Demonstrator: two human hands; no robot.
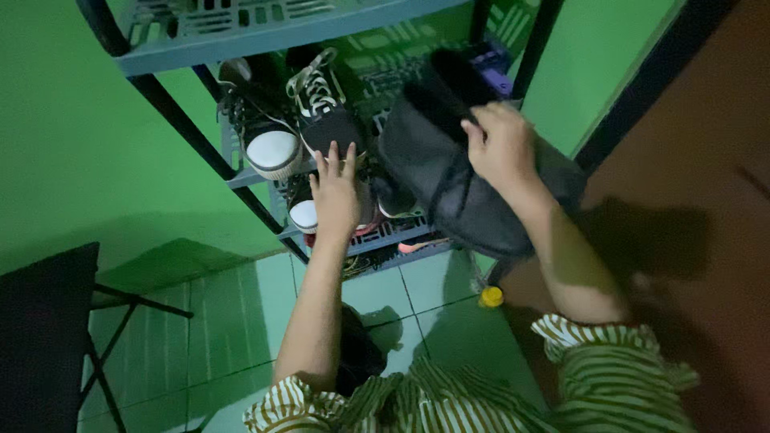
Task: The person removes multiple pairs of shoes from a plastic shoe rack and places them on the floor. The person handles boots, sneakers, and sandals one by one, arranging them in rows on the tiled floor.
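My right hand (501,144) grips the top edge of a dark grey bag (449,180) held in front of a shoe rack (241,178). My left hand (335,192) reaches to the rack's middle shelf, fingers spread, touching the toe of a black lace-up sneaker (325,108). A second black sneaker with a white toe cap (269,148) lies beside it on the left. More shoes (303,210) sit on the shelf below, partly hidden by my left hand and the bag.
The rack's grey plastic top shelf (241,32) overhangs. A green wall is on the left, a brown door (706,160) on the right. A black folding stand (48,329) stands at lower left. A small yellow object (491,297) lies on the tiled floor.
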